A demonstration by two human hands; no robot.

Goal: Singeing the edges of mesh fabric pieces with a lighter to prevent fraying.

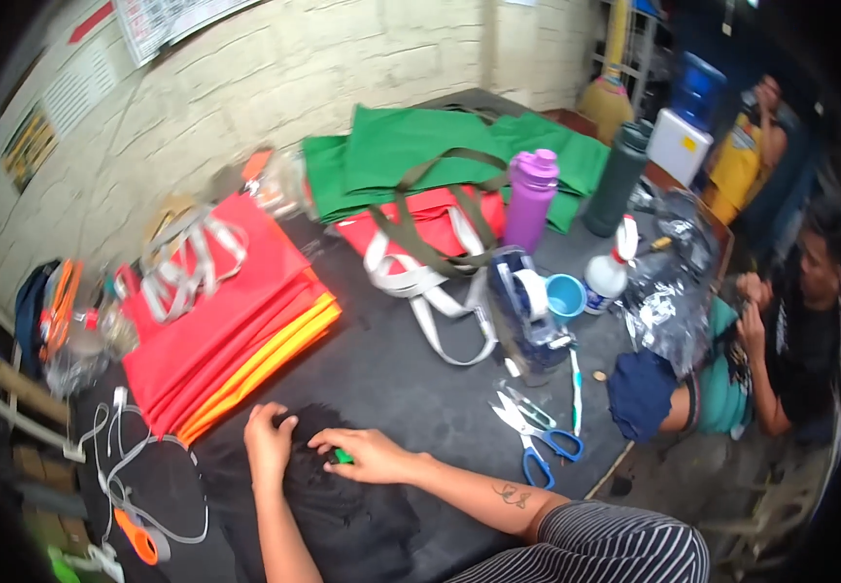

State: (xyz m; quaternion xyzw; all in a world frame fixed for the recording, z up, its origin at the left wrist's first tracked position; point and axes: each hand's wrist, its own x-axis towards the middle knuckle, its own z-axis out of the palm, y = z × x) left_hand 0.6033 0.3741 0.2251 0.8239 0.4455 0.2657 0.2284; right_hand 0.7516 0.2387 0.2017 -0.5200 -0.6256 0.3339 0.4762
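My left hand (270, 445) rests on a dark black cloth (352, 520) on the black table, its fingers curled and closed on the fabric. To its right, my right hand (374, 457) is closed around a small green tool (343, 456); most of it is hidden by my fingers, so its kind does not show. Both hands are low over the cloth, a short gap between them. Just beyond my left hand lies a stack of folded red and orange-yellow fabric bags (236, 311) with white straps.
Blue-handled scissors (534, 442), a toothbrush (576, 389), a tape dispenser (527, 311), a blue cup (564, 295) and bottles (531, 199) stand or lie to the right. Green bags (420, 146) are at the back. A white cord (119, 466) lies left. Other people (799, 321) are at the right.
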